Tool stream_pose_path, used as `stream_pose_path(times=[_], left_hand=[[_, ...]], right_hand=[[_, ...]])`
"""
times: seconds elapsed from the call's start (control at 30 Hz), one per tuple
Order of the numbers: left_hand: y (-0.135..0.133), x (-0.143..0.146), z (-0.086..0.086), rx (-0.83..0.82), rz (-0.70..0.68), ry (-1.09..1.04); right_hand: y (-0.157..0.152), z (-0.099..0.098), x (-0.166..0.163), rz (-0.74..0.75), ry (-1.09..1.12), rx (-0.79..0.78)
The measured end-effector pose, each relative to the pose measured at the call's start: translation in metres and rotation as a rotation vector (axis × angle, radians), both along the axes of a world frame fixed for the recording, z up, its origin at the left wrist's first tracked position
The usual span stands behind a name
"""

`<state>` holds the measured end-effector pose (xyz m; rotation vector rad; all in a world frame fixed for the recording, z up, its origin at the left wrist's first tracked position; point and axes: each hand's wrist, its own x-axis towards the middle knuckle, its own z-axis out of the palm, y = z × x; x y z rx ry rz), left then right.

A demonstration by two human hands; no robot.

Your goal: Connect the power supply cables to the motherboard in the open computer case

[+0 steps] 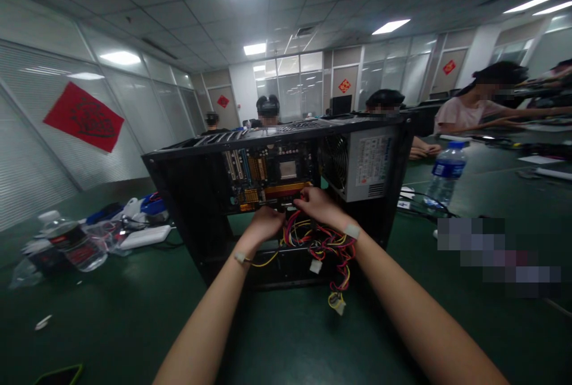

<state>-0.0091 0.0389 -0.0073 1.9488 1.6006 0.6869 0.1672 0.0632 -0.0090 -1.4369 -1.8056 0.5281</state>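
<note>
Before our fingers stands a black, box-shaped computer case [172, 200], open toward us, on a smooth dark green table [290, 337]. Just beyond the fingertips we see the upright motherboard [250, 161], a flat circuit board with rows of white, blue and orange slots and a square, pale metallic plate [288, 170] above the fingers. Up and to the right of the right fingers sits the power supply [366, 164], a grey metal block with a printed label and a dark, round fan grille.

Both our forearms stretch forward and converge, a pale pad at each wrist. Our left hand [268, 222] is curled, knuckles up, its fingertips turned toward the right hand [318, 205], which sits slightly higher with thumb and fingers bent inward at the lower edge of the board. The two hands are close but apart. The right fingers seem drawn together; we cannot tell what, if anything, either hand pinches.

Thin, glossy red, yellow and black cables [319, 247] loop in a tangle between and below the fingers. Lower still, a blocky white connector [315, 266] hangs under the right hand.
</note>
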Motion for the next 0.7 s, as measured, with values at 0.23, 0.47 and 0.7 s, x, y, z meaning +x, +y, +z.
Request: stream_pose_path(times=[0.23,0.47,0.7], left_hand=[[0.005,0.002,-0.005,0.086,0.049,0.096],[0.004,0.003,-0.005,0.129,0.090,0.174],[0.008,0.000,-0.008,0.121,0.050,0.213]], right_hand=[[-0.001,-0.004,0.003,0.011,0.082,-0.089],[-0.005,-0.005,0.002,0.009,0.326,-0.196],[-0.012,-0.002,-0.010,0.039,0.669,-0.476]])
